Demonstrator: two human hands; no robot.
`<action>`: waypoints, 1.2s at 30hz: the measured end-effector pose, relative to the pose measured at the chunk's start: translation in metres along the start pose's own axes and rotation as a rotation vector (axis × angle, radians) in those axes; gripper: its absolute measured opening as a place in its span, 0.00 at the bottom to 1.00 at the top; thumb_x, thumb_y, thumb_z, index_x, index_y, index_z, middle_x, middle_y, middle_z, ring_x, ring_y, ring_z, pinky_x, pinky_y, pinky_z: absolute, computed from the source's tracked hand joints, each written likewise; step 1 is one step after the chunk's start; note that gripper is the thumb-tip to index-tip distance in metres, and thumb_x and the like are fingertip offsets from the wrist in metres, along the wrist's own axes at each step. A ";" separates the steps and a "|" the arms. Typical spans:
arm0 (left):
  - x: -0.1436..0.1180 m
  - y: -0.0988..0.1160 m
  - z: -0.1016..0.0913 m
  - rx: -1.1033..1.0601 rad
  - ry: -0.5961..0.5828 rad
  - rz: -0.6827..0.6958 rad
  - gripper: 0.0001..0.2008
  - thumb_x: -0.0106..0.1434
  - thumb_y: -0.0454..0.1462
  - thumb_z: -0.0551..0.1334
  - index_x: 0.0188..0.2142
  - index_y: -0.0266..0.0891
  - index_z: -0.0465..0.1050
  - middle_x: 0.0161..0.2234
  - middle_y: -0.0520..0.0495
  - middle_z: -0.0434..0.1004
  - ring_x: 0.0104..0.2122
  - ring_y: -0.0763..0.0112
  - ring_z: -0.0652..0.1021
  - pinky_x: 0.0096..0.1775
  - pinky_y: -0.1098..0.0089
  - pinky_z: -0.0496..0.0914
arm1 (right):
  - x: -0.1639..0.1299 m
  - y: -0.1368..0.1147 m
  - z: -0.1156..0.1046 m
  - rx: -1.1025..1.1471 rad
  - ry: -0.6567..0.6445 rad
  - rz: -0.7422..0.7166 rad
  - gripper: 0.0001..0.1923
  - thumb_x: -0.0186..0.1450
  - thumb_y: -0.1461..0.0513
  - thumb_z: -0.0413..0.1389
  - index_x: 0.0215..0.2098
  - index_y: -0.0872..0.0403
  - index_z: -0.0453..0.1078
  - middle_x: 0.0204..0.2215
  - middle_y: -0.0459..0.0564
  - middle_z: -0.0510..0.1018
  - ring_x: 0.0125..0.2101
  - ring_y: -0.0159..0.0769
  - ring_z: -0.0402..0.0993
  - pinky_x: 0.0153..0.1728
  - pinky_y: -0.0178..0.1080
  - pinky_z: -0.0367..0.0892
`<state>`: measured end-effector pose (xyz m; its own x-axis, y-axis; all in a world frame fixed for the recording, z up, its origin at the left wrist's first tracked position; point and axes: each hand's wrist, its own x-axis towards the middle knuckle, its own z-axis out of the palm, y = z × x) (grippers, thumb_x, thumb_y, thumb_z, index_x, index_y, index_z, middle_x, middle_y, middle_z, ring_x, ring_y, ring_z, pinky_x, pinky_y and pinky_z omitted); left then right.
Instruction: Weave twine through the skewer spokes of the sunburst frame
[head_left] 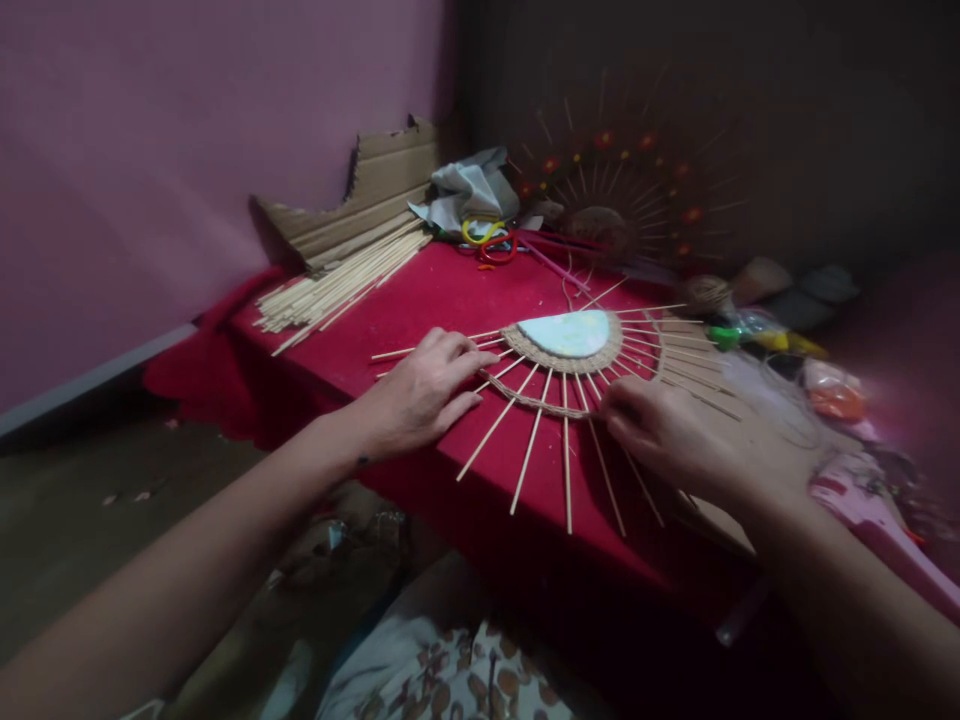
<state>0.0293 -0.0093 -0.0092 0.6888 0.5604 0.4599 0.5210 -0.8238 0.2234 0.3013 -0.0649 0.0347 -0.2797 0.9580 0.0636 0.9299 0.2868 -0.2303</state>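
Hands (pixel 424 390) (pixel 667 430) on sunburst (pixel 562 390), table edge (pixel 420 480)

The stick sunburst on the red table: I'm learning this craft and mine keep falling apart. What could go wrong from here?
1. Several sticks jut past the table edge near the person's lap; a bump could snap or shift them.
2. The right hand is working at the woven cord; a hard pull might drag the spokes out of even spacing.
3. The left hand presses only one side, so the piece may turn.
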 end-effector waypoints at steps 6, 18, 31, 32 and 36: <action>0.011 -0.017 -0.001 0.106 0.014 0.003 0.13 0.66 0.35 0.54 0.48 0.34 0.69 0.45 0.37 0.71 0.45 0.60 0.68 0.47 0.56 0.67 | 0.003 -0.004 0.012 0.133 0.063 -0.050 0.06 0.60 0.67 0.50 0.27 0.55 0.68 0.25 0.49 0.75 0.24 0.31 0.67 0.27 0.33 0.60; 0.017 0.019 0.001 -0.050 -0.026 0.049 0.14 0.68 0.35 0.52 0.47 0.36 0.73 0.44 0.40 0.73 0.43 0.64 0.71 0.46 0.60 0.68 | -0.001 -0.005 0.027 0.082 0.149 -0.070 0.07 0.62 0.66 0.49 0.30 0.57 0.68 0.29 0.52 0.74 0.29 0.33 0.69 0.33 0.35 0.62; 0.008 0.021 0.020 0.047 -0.033 0.073 0.17 0.69 0.34 0.50 0.52 0.41 0.71 0.45 0.40 0.72 0.42 0.61 0.70 0.44 0.58 0.65 | -0.011 -0.016 0.021 0.183 0.240 -0.125 0.06 0.60 0.66 0.53 0.29 0.57 0.72 0.25 0.48 0.77 0.25 0.29 0.69 0.28 0.32 0.61; 0.008 0.021 0.020 0.051 -0.037 0.074 0.16 0.69 0.35 0.51 0.52 0.41 0.71 0.45 0.40 0.72 0.42 0.61 0.70 0.44 0.58 0.65 | -0.013 -0.018 0.020 0.227 0.221 -0.165 0.06 0.60 0.67 0.54 0.29 0.57 0.72 0.25 0.47 0.77 0.25 0.28 0.69 0.28 0.32 0.61; 0.008 0.020 0.021 0.052 -0.026 0.066 0.16 0.68 0.35 0.52 0.50 0.39 0.73 0.45 0.39 0.72 0.42 0.60 0.70 0.43 0.58 0.64 | -0.019 -0.026 0.019 0.336 0.110 -0.320 0.06 0.60 0.68 0.54 0.31 0.57 0.74 0.25 0.46 0.77 0.24 0.27 0.69 0.27 0.30 0.61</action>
<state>0.0553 -0.0198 -0.0189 0.7348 0.5078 0.4497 0.4991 -0.8537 0.1485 0.2782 -0.0908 0.0213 -0.4961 0.8217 0.2804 0.6673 0.5675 -0.4824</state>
